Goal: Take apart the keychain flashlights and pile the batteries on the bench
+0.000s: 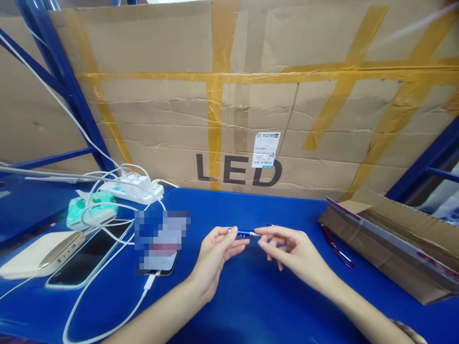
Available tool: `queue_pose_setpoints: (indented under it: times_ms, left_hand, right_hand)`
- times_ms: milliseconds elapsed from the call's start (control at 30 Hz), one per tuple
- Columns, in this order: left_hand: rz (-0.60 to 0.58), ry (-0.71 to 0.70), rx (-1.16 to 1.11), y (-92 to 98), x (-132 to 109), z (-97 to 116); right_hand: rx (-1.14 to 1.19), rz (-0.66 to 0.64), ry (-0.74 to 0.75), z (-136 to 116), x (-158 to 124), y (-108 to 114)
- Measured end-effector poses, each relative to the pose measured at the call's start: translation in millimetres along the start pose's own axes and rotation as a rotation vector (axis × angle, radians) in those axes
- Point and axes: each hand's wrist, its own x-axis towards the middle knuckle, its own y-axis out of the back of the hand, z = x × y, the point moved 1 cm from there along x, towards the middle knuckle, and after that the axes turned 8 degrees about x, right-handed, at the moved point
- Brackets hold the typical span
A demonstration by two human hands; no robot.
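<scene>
A small blue pen-shaped object [245, 233] with a silver end is held level above the blue table [251, 296]. My left hand [217, 253] pinches its left part between thumb and fingers. My right hand [287, 248] pinches the right end with thumb and forefinger, the other fingers curled. Both hands meet at the middle of the table.
A red pen-like item [337, 248] lies beside an open cardboard box [394, 239] at the right. At the left are a charging phone [159, 260], another phone [89, 253], a white power bank [32, 255], a tissue pack [91, 210], a power strip [132, 188] and white cables. A large taped "LED" carton [251, 95] stands behind.
</scene>
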Motion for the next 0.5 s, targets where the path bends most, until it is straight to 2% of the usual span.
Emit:
queue_pose_setpoints:
  times_ms: [100,200,300,400,500]
  left_hand:
    - [-0.039,-0.012,0.018,0.5,-1,1]
    - [-0.119,-0.049,0.094,0.3,1,2]
    - [-0.161,-0.116,0.248,1.3,6,0]
    - [-0.168,-0.193,0.408,2.7,9,-6]
    - [-0.226,-0.361,0.734,1.1,7,-11]
  right_hand:
    - [-0.134,0.073,0.134,6,0,0]
    - [-0.301,0.089,0.273,9,2,1]
    - [-0.569,0.177,0.388,-2,-2,11]
    - [-0.786,0.435,0.378,-25,-18,49]
    - [-0.962,0.738,0.258,-45,-47,121]
